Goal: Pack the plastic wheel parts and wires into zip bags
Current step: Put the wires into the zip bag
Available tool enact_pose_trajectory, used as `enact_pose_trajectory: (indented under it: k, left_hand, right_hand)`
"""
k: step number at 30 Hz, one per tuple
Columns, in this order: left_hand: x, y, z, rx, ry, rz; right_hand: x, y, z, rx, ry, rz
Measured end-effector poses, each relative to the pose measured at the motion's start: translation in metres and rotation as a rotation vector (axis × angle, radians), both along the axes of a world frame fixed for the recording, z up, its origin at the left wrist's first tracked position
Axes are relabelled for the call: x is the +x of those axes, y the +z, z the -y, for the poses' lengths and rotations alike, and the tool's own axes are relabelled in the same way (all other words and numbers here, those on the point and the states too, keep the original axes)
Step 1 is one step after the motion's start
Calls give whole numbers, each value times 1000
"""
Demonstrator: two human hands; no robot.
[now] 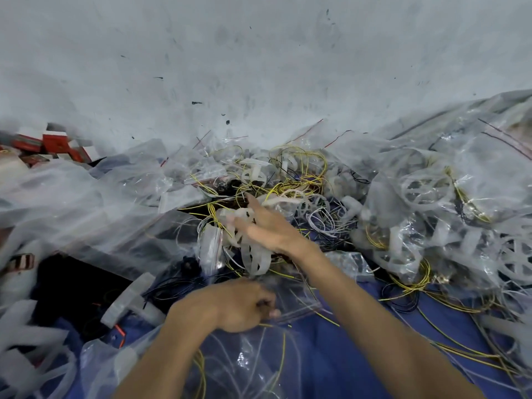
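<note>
My left hand (230, 305) grips the mouth of a clear zip bag (247, 361) that lies on the blue cloth and holds yellow wire. My right hand (263, 226) reaches forward into the pile, its fingers on translucent white plastic wheel parts (253, 256); the motion blur hides how the fingers close. Loose yellow wires (299, 180) and white wires (328, 220) are tangled just beyond it. Another white wheel part (253, 174) lies deeper in the heap.
Filled zip bags with wheels and wires (431, 203) are stacked at right. Large clear plastic sheeting (86, 203) covers the left. Red and white boxes (54, 145) sit at far left by the grey wall. A blue cloth (359, 355) covers the surface.
</note>
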State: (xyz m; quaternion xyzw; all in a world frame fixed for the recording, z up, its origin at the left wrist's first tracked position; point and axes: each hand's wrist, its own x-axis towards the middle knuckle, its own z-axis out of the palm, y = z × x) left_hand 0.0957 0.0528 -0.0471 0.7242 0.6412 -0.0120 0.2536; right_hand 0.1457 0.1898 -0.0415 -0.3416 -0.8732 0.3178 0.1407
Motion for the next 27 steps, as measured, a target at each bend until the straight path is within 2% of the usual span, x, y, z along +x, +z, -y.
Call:
enact_pose_trajectory:
  k: [4, 6, 8, 10, 12, 13, 16, 18, 21, 24, 26, 27]
  left_hand:
    - [0, 0, 1, -11, 16, 9]
    - [-1, 0, 1, -1, 17, 7]
    - [-1, 0, 1, 3, 20, 8]
    - [0, 0, 1, 3, 21, 16]
    - [0, 2, 2, -4, 26, 43]
    - [1, 3, 3, -7, 29, 59]
    - [2, 5, 4, 6, 41, 107]
    - [2, 7, 4, 53, 34, 144]
    - [2, 11, 3, 139, 20, 194]
    - [-2, 16, 6, 170, 29, 248]
    - [-6, 21, 8, 188, 60, 356]
    - [-7, 24, 10, 203, 69, 407]
  right_hand:
    - [30, 12, -23, -159, -262, -287]
    - [44, 11, -38, -132, -402, -328]
    - [56, 8, -50, -133, -440, -238]
    - [64, 5, -57, -148, -417, 5]
    - [70, 4, -57, -25, -430, 239]
    - [74, 6, -56, 42, -453, 292]
    - [90, 11, -58, 121, -484, 222]
    - [108, 17, -64, 72, -426, 165]
    - [134, 29, -68, -117, -325, 189]
    - [143, 34, -66, -107, -293, 282]
    - [143, 35, -60, -99, -272, 211]
    - [142, 37, -57, -139, -262, 107]
